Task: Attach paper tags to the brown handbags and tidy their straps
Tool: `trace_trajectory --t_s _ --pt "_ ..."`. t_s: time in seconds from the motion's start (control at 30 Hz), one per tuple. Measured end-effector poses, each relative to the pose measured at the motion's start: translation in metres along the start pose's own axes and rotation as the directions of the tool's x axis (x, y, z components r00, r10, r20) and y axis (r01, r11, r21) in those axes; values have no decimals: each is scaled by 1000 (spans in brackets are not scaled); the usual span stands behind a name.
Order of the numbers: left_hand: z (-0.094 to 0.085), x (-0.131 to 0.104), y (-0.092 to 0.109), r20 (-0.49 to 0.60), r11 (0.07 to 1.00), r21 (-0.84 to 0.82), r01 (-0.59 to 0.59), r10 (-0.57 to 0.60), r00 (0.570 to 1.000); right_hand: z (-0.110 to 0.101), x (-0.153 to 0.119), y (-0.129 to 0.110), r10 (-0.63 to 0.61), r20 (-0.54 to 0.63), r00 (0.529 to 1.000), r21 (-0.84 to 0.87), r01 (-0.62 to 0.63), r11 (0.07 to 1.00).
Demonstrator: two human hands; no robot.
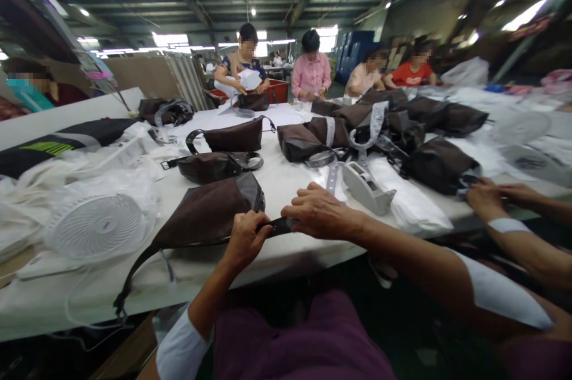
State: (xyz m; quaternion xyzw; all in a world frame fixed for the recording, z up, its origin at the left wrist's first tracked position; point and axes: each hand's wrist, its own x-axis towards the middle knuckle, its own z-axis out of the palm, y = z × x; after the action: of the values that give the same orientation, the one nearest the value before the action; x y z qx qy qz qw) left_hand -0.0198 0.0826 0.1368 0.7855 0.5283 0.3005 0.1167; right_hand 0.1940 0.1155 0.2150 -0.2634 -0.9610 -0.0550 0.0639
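At the near table edge (pixel 277 258) the left hand (pixel 245 238) is curled tight around the dark strap (pixel 187 244) of a brown bag (pixel 205 210), and the right hand (pixel 318 211) presses down fingers-bent on the same strap where it meets the bag, just beside the left. The bag lies flat in front of the person. Left of it sits a white fan (pixel 100 226) in plastic wrap; right, a tape dispenser (pixel 367 188). A co-worker's hands (pixel 487 195) rest farther right. Beyond lie more brown bags (pixel 226 150), then people standing at the far end

Left hand (pixel 246 239) and right hand (pixel 318 211) clenched, touching.
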Motion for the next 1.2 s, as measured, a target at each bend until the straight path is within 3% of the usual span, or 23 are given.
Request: trace_trajectory --t_s 0.13,0.37,0.6,0.77,0.83,1.0,1.2 --pt "-4 -9 -5 23 999 -42 -14 15 1000 5 6 -4 -47 -14 999 11 47 999" --pt "-12 -25 -18 -32 987 -158 38 -44 999 30 18 -24 -151 -296 943 6 160 987" --pt "-40 -34 -13 -59 997 -59 46 -50 997 28 21 -31 -265 -292 919 -22 271 962" --pt "-31 -42 -5 -81 972 -186 145 -162 983 29 35 -45 -262 -417 870 19 297 955" --pt "-19 -45 -5 -56 928 -326 179 -208 977 27 42 -49 -283 -427 859 40 331 943" --pt "4 -53 -7 -109 755 -629 183 -319 942 40 50 -54 -202 -351 915 60 237 970" --pt "8 -53 -10 148 533 -803 265 -253 956 79 43 -60 -173 -413 894 83 226 971"
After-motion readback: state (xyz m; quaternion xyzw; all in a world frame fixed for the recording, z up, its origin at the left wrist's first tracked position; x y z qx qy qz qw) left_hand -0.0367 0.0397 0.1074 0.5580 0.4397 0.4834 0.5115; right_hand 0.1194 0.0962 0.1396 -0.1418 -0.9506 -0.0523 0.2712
